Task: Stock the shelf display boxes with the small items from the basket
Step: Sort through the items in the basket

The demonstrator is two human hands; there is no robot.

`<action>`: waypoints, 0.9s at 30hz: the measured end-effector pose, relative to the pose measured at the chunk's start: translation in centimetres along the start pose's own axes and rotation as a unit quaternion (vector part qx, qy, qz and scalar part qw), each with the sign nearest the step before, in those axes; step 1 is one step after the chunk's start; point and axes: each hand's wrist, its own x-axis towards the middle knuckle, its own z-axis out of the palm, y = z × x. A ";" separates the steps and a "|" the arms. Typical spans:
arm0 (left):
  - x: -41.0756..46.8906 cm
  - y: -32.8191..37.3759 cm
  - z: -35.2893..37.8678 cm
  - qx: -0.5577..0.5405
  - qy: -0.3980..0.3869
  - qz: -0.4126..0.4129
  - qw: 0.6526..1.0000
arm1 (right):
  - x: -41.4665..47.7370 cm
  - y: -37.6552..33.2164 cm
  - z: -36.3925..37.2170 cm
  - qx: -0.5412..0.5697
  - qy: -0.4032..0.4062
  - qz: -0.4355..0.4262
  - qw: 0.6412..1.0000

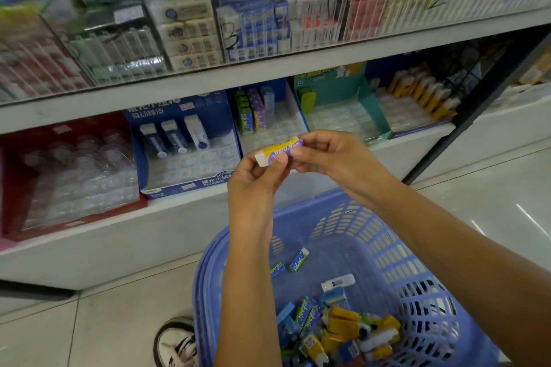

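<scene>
A small white eraser with a purple and yellow sleeve (275, 152) is held between both hands above the blue basket (396, 247). My left hand (256, 179) pinches its left end with thumb and fingers. My right hand (328, 155) pinches its right end. Just behind it on the lower shelf stands a white and blue display box (274, 125) holding a few green, purple and blue erasers at its back. In the basket lie several loose erasers and small items (340, 328), green, blue, yellow and white.
Other display boxes line the lower shelf: a red one (68, 173), a blue one with white tubes (185, 152), a teal one (340, 104), and one with yellow items (420, 98). The upper shelf (268, 68) carries packed boxes. A shoe (176, 343) stands left of the basket on the tiled floor.
</scene>
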 end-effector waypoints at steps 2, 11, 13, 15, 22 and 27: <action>0.5 0.1 0.1 0.105 0.023 0.037 0.994 | 0.8 -0.2 -0.1 -0.007 0.031 -0.020 0.999; 1.4 -2.0 0.3 0.625 -0.079 0.094 0.771 | 9.4 -1.3 0.3 -0.413 0.078 -0.186 0.888; 1.4 -2.3 0.1 0.631 -0.080 0.099 0.765 | 10.5 -0.7 0.9 -0.445 0.058 -0.194 0.872; 1.5 -2.3 0.0 0.626 -0.080 0.103 0.769 | 11.1 -0.2 1.4 -0.438 0.058 -0.205 0.873; 1.5 -2.3 0.0 0.618 -0.086 0.103 0.775 | 11.1 0.6 1.2 -0.470 0.050 -0.223 0.852; 1.5 -2.4 -0.1 0.615 -0.087 0.108 0.776 | 11.3 1.1 1.2 -0.487 0.017 -0.204 0.849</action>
